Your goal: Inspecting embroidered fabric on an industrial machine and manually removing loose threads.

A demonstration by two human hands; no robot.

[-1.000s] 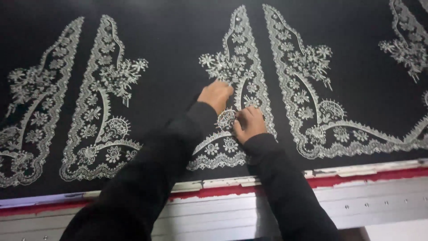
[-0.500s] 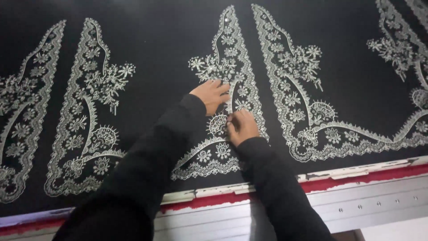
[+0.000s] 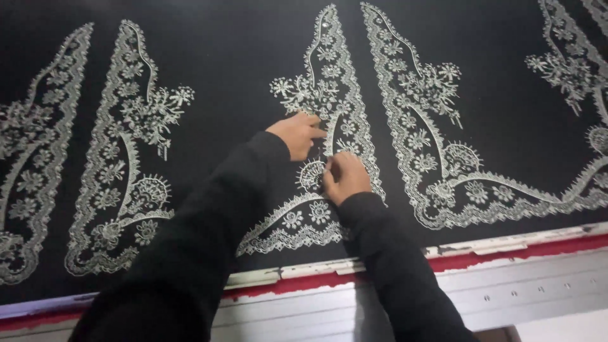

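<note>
Several white embroidered lace motifs spread across a wide black cloth (image 3: 209, 57) stretched flat over a frame whose grey and red edge (image 3: 506, 253) runs along the near side. Largest among them are the tall pointed panels at the left (image 3: 120, 158) and the sweeping corner piece at the right (image 3: 430, 139); the middle motif (image 3: 329, 76) is where both hands work. Compared with a second ago, the whole cloth sits lower and further left in view (mostly the head shifting, it seems), while the hands have stayed on the same small fan-shaped flower (image 3: 311, 174) low in that motif, so the work is holding at one spot. The left hand (image 3: 297, 134) lies knuckles up with fingertips pressed to the embroidery just above. The right hand (image 3: 344, 177) is curled, fingers drawn together as if pinching something tiny at the flower's edge; what it pinches cannot be made out.
</note>
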